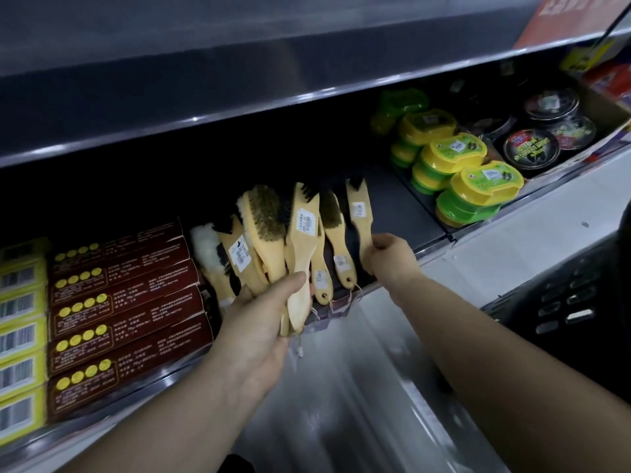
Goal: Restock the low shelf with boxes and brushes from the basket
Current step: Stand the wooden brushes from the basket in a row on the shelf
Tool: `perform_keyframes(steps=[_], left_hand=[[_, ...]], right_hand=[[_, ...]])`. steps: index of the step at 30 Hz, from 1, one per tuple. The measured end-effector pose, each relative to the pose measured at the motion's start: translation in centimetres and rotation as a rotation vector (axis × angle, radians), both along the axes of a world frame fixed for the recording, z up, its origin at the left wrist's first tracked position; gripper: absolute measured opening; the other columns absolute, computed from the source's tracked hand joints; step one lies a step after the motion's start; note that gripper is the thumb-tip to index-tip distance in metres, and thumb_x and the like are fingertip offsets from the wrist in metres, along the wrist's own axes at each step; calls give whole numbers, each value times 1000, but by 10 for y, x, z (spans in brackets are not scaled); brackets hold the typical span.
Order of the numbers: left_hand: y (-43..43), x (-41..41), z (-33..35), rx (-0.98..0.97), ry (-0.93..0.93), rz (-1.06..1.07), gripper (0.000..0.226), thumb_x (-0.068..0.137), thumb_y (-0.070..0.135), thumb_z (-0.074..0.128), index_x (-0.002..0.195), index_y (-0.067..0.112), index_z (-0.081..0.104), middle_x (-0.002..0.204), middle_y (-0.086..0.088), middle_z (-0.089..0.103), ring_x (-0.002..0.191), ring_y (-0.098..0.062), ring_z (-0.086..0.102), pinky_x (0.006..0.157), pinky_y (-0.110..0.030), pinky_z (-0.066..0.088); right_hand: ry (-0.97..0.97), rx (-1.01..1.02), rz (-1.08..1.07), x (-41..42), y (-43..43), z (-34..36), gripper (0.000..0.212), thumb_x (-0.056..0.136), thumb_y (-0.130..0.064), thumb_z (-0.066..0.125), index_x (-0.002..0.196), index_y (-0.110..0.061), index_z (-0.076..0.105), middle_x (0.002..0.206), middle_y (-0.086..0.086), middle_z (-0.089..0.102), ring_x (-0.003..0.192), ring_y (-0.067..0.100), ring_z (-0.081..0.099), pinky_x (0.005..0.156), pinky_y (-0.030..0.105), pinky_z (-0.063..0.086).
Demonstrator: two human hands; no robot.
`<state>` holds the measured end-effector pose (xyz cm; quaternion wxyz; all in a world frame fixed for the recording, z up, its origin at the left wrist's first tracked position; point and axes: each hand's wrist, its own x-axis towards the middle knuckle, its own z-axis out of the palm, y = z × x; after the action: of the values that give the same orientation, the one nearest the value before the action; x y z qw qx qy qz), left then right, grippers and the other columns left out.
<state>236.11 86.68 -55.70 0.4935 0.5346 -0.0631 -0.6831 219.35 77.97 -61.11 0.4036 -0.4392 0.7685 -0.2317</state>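
Brushes going in — right hand [386, 256] pinches one pale wooden-handled brush [358, 209] at the front edge of the dark low shelf [403, 206], left hand [259, 315] grips a bundle of spare brushes [302, 233]; next, probably set it down.

Bare shelf floor [392, 199] open between brushes [269, 227] and divider [421, 201]: one free gap. Right hand [389, 254], pinching brush [358, 209], sits at gap mouth. Left of brushes: red boxes [126, 295] packed tight, yellow boxes [20, 319] beyond. Right of divider: sponges [471, 179], tins [532, 148] fill bay. Upper shelf [239, 107] overhangs, headroom low.
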Motion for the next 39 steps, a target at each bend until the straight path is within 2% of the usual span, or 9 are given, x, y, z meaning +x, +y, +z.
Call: perform_keyframes(steps=[5,15,20,23,25,27,33,36,39], left_hand=[[-3,-3,-2,17,45,-21,37,69,7,69,106,11,68,97,-6,75,80,-15,72,52,-19,54],[-16,-19,-11,53,25,16,19,74,4,71,90,13,67,83,-6,75,63,-13,72,49,-26,57],[-14,-22,-13,40,-41,-80,53,54,19,74,106,8,66,91,-10,75,78,-26,72,79,-52,56],[-16,-21,-16,17,-17,-44,54,53,16,74,106,11,66,90,-7,76,78,-19,73,65,-34,60],[-18,-21,-16,-15,1,-5,50,55,12,74,104,12,65,85,-5,76,71,-15,73,50,-24,55],[-20,-22,-17,-49,-1,12,46,61,8,74,105,13,64,83,-4,76,70,-14,73,48,-21,53],[-20,-25,-24,-114,-135,-28,25,79,15,70,104,16,65,86,-2,76,77,-16,73,58,-28,57],[-16,-23,-27,-82,-142,-16,11,90,13,56,93,11,66,78,-4,75,67,-12,72,51,-22,54],[-9,-21,-28,-80,-144,-57,15,92,12,53,95,13,67,80,-4,75,70,-13,72,66,-38,60]], right_hand=[[313,23,226,-9,-9,-5,27,92,-16,42,69,-9,53,62,3,50,67,26,49,62,26,37],[292,-30,328,-17,-11,-6,13,91,-13,38,91,-9,50,87,13,55,72,27,49,65,28,37],[252,-5,321,-16,-10,-4,22,93,-13,37,107,-8,53,98,15,53,83,29,53,73,32,44],[352,-122,249,-8,-5,5,26,95,-22,43,116,-10,52,116,15,46,105,33,48,90,35,41],[210,-323,210,3,7,20,29,96,-34,44,109,-15,61,108,7,54,104,22,52,83,22,41],[-111,-291,230,16,19,34,32,93,-44,46,92,-19,66,91,0,63,87,9,60,70,12,43],[-711,-26,37,26,29,38,13,91,-6,54,105,-5,54,90,12,63,79,22,63,80,37,55],[-767,-85,-194,7,22,33,15,94,-4,43,108,-8,48,71,6,68,59,17,66,58,32,57],[-556,-121,-389,-17,2,19,33,88,5,39,117,-13,44,77,6,62,58,14,62,50,25,50]])
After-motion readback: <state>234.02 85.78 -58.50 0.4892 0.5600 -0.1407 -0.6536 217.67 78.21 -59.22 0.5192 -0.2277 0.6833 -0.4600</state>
